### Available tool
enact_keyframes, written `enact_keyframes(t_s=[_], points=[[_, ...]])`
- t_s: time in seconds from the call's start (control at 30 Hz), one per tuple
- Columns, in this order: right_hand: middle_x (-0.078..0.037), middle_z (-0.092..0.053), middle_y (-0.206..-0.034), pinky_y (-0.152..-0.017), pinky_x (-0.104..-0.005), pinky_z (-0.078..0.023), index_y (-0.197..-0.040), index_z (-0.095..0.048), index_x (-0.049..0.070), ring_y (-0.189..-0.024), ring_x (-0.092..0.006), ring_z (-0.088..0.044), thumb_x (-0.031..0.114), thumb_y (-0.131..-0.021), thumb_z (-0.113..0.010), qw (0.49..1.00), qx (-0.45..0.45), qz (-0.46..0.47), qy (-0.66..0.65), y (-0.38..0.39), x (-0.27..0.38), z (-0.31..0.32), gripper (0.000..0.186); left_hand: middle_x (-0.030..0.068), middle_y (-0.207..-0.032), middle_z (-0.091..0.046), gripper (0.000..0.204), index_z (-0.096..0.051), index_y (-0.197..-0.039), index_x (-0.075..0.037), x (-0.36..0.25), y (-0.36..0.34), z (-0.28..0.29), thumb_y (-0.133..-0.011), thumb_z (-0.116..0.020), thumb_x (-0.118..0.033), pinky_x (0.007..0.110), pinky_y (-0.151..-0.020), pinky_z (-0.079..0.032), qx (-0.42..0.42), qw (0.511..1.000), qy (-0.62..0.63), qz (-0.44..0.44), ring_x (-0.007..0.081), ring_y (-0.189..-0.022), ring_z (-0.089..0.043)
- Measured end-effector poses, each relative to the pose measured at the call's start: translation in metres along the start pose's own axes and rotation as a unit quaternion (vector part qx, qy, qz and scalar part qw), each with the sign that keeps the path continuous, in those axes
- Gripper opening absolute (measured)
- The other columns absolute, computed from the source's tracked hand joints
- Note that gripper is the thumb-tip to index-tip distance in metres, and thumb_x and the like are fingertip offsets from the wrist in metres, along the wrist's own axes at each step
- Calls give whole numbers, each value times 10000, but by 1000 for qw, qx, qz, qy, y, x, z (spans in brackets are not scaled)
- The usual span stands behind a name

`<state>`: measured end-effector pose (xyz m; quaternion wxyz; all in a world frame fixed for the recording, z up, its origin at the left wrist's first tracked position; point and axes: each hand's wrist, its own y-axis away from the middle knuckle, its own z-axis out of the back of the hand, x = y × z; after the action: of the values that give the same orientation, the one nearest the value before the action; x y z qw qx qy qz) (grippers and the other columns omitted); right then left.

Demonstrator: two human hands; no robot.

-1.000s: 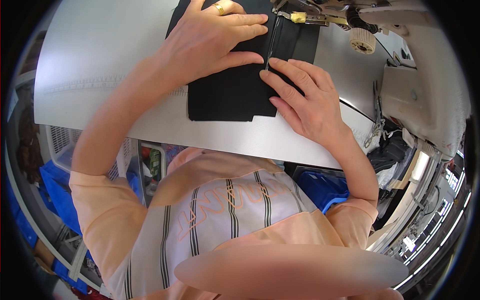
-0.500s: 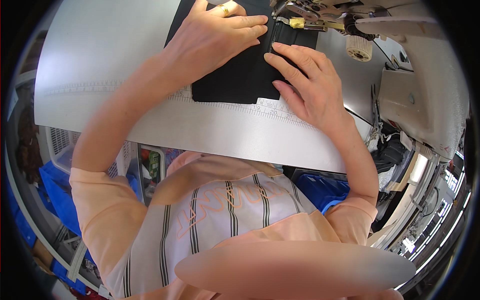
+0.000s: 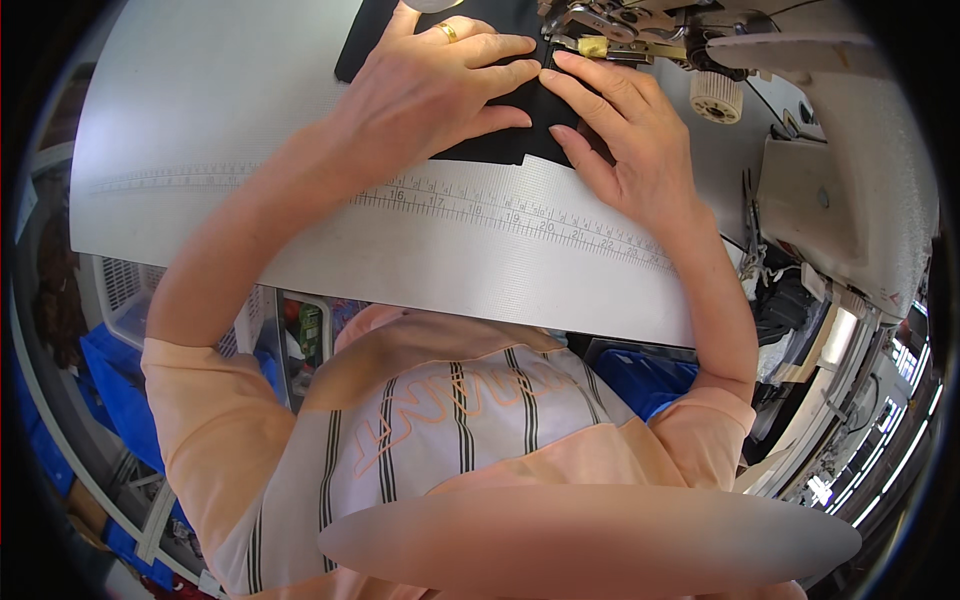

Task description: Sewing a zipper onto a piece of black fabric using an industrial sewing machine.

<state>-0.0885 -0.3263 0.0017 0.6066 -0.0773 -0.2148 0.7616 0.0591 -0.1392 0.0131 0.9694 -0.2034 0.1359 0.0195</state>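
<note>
A piece of black fabric (image 3: 485, 147) lies flat on the sewing table, its far part passing under the sewing machine's needle and presser-foot area (image 3: 565, 42). On its left side my left hand (image 3: 435, 90), with a ring on one finger, rests spread, fingertips pointing toward the presser foot. My right hand (image 3: 625, 125) lies on the fabric's right side, fingers stretched out and fingertips close beside the foot. Both hands press on the cloth without gripping it. Between the fingertips, a seam or zipper line on the fabric is mostly covered.
The sewing machine body (image 3: 845, 200) rises at the right, with a white ridged knob (image 3: 717, 97). A printed ruler scale (image 3: 440, 200) crosses the pale table (image 3: 400, 265). Below the table edge are a white plastic basket (image 3: 125, 290) and a blue bin (image 3: 645, 380). Scissors (image 3: 748, 205) hang near the machine.
The black fabric has moved away from me, toward the machine, uncovering more of the ruler. My right hand has moved forward with it; my left hand's fingers have spread, thumb now showing.
</note>
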Motion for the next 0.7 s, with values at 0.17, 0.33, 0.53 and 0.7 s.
enact_keyframes(t_s=[0.17,0.33,0.53,0.7], points=[[23,-644,-1185,-724,-304,-527,-1123,-673,151,-876,-180,-661,206,-810,-730,998,-58,25,28,1,-7,-10,323,116,-1105,-660,312,-689,-1064,-17,4,-3,-4,-831,-712,-222,337,-784,-533,-30,999,33,-1,242,-961,-641],[-5,-680,-1074,-671,-296,-529,-1049,-696,133,-796,-158,-671,185,-829,-727,998,-63,-4,2,3,1,-3,228,107,-1079,-665,291,-703,-1059,-3,10,-8,-2,-837,-703,-192,322,-792,-534,-25,999,32,15,249,-956,-638],[-88,-689,-931,-614,-225,-508,-988,-644,9,-694,-94,-628,219,-979,-593,694,19,-463,-550,-9,-11,30,216,113,-1088,-660,291,-700,-1064,-4,16,-12,-6,-840,-700,-189,319,-822,-521,-38,998,32,23,255,-973,-627],[-118,-692,-955,-664,-238,-524,-1029,-643,-8,-757,-98,-636,248,-988,-578,653,78,-355,-665,-15,-28,17,268,116,-1126,-660,293,-698,-1059,-32,10,-8,-14,-825,-715,-207,320,-789,-530,-55,998,-30,-15,238,-978,-625]])
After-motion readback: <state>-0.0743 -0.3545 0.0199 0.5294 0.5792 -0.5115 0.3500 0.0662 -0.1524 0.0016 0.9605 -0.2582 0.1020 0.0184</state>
